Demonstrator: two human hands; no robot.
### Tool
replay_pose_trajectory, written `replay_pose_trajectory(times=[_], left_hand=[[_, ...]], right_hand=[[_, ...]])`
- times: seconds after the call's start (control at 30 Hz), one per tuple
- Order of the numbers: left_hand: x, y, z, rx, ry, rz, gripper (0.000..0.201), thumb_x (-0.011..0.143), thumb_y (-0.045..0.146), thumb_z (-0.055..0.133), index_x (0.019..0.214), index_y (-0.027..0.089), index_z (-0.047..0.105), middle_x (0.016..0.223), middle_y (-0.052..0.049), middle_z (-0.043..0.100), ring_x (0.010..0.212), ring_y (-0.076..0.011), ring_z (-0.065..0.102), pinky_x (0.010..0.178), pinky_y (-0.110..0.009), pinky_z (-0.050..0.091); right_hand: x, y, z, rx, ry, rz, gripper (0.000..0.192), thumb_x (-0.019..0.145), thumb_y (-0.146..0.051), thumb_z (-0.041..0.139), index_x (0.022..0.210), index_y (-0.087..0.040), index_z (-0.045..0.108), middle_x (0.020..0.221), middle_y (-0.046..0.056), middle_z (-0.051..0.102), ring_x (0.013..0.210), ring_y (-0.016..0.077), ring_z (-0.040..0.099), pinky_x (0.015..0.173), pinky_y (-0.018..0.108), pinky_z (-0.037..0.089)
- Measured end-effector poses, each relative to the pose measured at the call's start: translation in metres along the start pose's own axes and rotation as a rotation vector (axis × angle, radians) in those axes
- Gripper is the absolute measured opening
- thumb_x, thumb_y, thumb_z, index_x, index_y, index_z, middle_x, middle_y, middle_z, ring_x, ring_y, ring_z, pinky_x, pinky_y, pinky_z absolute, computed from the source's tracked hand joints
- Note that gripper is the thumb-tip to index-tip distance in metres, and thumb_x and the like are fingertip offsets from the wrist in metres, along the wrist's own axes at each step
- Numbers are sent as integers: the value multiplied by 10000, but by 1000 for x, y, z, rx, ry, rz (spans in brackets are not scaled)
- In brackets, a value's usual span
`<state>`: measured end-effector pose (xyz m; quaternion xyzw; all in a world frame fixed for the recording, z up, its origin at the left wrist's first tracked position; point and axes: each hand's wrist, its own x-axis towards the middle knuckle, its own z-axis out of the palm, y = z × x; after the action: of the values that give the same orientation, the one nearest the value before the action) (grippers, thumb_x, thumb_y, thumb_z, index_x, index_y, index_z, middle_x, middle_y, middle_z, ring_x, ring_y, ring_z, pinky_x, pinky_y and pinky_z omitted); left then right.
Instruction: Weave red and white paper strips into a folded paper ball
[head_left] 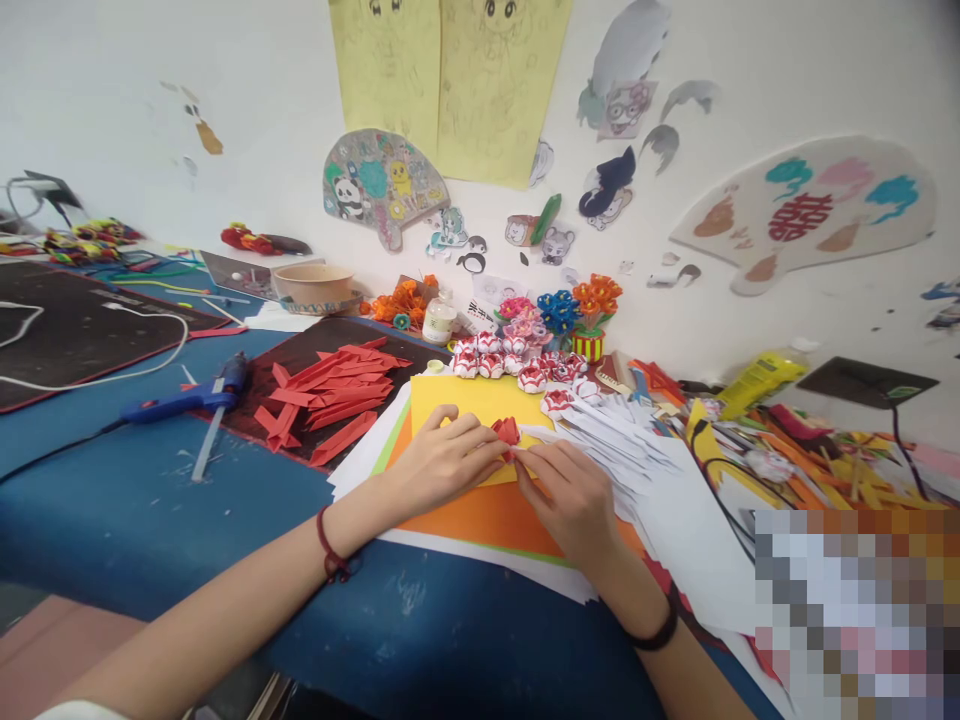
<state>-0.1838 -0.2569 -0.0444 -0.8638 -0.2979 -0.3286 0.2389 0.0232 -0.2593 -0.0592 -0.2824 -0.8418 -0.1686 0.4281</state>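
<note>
Over the stacked coloured paper, my left hand [454,450] pinches a small red folded paper piece [507,431] between thumb and fingertips. My right hand [570,485] meets it from the other side, its fingertips closed at the lower edge of the same piece. A white paper strip [538,433] shows just behind the right fingers; whether they grip it is hidden. Beneath both hands lie a yellow sheet [480,392] and an orange sheet [480,515]. To the left is a pile of long red folded paper pieces [349,385]. White paper strips [626,440] are heaped on the right.
Red-and-white folded paper balls [491,358] sit behind the sheets. A blue glue gun [187,392] rests at left with its cord trailing. Farther back stand a round bowl [313,285], a small bottle [439,320] and craft flowers [559,312]. A yellow bottle [765,380] leans among paper scraps.
</note>
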Motion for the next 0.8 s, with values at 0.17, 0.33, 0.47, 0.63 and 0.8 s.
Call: replay_pose_trajectory(times=[0.17,0.33,0.47,0.63,0.8], left_hand=[[-1,0,1,26,14,24,96,1002,231,509,1048,189,582,837,-4,696,765,-134,552,759,-334,315],[-1,0,1,36,2,39,106,1005,237,506,1070,184,571,831,-4,693,770,-136,557,756,-337,313],[-1,1,1,34,16,29,101,1002,234,513,1068,184,571,827,0,694,765,-136,556,748,-334,315],[0,0,-1,18,-16,29,117,1010,230,497,1093,188,568,854,2,699,793,-134,570,770,-340,324],[-1,-1,-3,12,-37,28,136,1019,219,479,1115,182,566,875,-15,706,812,-139,572,778,-342,314]], right_hand=[[1,-1,0,5,0,1,132,871,-68,638,968,-158,649,798,53,709,732,186,602,678,312,482],[1,-1,0,6,-5,9,132,866,-69,646,962,-159,652,796,54,710,734,187,606,682,309,476],[0,-1,0,16,-5,9,136,863,-65,646,956,-164,646,795,52,707,728,188,603,673,310,472],[0,-1,-1,14,-9,13,147,885,-83,618,979,-192,645,805,48,715,728,186,612,676,314,471],[1,-1,-1,18,-9,12,152,884,-78,618,988,-186,646,805,50,717,731,185,616,670,314,472]])
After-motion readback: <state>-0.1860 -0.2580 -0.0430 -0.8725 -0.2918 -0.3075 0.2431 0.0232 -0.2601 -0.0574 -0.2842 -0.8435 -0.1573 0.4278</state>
